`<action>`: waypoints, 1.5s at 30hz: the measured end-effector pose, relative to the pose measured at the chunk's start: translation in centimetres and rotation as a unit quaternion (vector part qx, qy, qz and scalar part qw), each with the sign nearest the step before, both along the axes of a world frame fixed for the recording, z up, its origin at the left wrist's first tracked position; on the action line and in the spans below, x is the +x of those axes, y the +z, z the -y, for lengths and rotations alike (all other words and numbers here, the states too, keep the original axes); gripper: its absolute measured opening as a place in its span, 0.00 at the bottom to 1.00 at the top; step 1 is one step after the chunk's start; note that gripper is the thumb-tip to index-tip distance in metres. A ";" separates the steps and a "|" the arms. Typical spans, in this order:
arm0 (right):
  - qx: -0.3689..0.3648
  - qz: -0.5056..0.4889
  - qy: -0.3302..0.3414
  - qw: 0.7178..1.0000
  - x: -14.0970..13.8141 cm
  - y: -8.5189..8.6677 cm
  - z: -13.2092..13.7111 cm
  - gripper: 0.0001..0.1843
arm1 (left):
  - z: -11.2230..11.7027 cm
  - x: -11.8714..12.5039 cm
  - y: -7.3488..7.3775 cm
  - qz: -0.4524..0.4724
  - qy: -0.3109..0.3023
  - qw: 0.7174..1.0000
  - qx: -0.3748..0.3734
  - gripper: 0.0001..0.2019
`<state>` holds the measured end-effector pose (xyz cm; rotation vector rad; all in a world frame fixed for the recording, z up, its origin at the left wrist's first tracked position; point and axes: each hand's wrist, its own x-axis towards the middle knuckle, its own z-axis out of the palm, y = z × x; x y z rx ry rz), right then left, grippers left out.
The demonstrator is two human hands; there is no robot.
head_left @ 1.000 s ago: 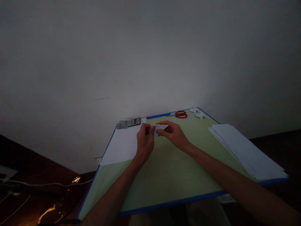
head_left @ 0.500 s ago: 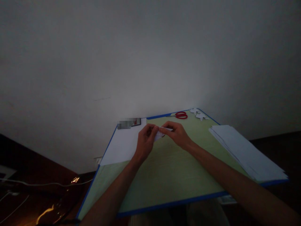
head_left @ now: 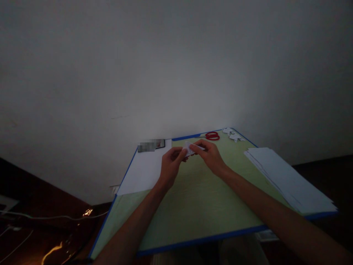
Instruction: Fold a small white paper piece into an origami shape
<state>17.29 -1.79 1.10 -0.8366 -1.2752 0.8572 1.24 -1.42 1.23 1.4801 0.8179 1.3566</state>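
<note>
A small folded white paper [head_left: 188, 148] is held above the table between both hands. My left hand [head_left: 172, 163] pinches its left side between thumb and fingers. On the other side my right hand [head_left: 209, 154] grips it, the thumb pressed on its face. Fingers cover part of the paper, so its full shape is hidden. Beyond my right hand lie red-handled scissors [head_left: 212, 136], near the table's far edge. Farther right rest folded paper pieces [head_left: 235, 137] with pointed tips.
The pale green table [head_left: 204, 206] has blue edging and stands against a grey wall [head_left: 176, 66]. A stack of white paper [head_left: 286, 176] lies on the right. At the left, a phone [head_left: 160, 144] rests on a white sheet [head_left: 140, 173]. White cables [head_left: 55, 216] run at lower left.
The folded paper has been turned so more of its face shows, with a point upward. My right thumb has shifted on it, and both hands stay nearly in place.
</note>
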 end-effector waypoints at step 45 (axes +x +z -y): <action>-0.046 -0.002 -0.007 0.999 0.1 -0.7 -0.3 0.15 | 0.7 -0.3 0.1 -0.147 -0.047 0.988 0.004 0.13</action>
